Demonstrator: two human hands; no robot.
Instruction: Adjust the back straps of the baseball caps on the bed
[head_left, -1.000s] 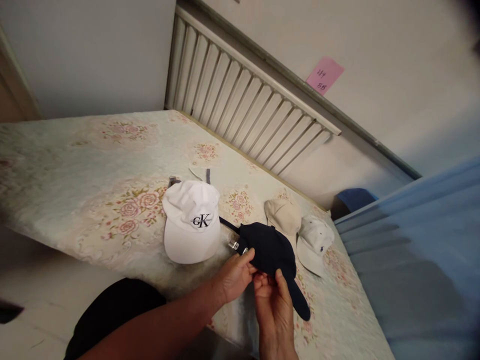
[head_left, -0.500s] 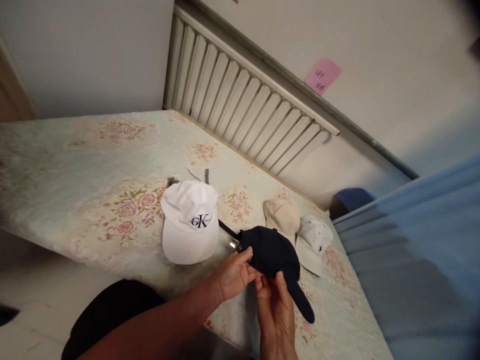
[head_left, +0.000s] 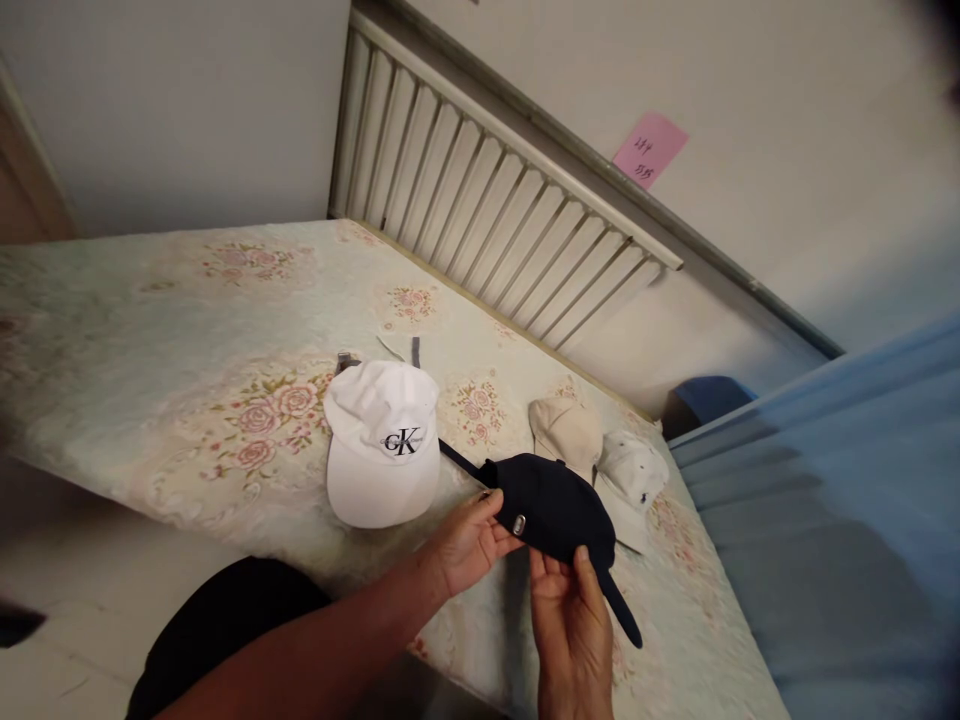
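A dark navy baseball cap [head_left: 559, 505] is held between both hands above the table, its brim pointing down to the right. My left hand [head_left: 474, 540] pinches the cap's back edge, near where a loose dark strap [head_left: 461, 458] sticks out to the upper left. A small metal eyelet or buckle piece [head_left: 519, 525] shows on the cap's near side. With thumb on top and fingers beneath, my right hand [head_left: 574, 620] grips the edge close to the brim. Left of the navy cap lies a white cap with black CK letters [head_left: 384, 440], brim toward me.
Behind the navy cap, a beige cap [head_left: 566, 430] and a white cap with a small dark logo [head_left: 634, 475] lie on the flowered tablecloth [head_left: 180, 345]. A radiator [head_left: 480, 190] lines the wall. At right hangs a blue curtain [head_left: 832, 520], with a dark blue object [head_left: 709, 398] behind it.
The navy cap and my right hand have shifted slightly right. The metal buckle by my left thumb is now out of sight, and a metal piece shows on the cap's side.
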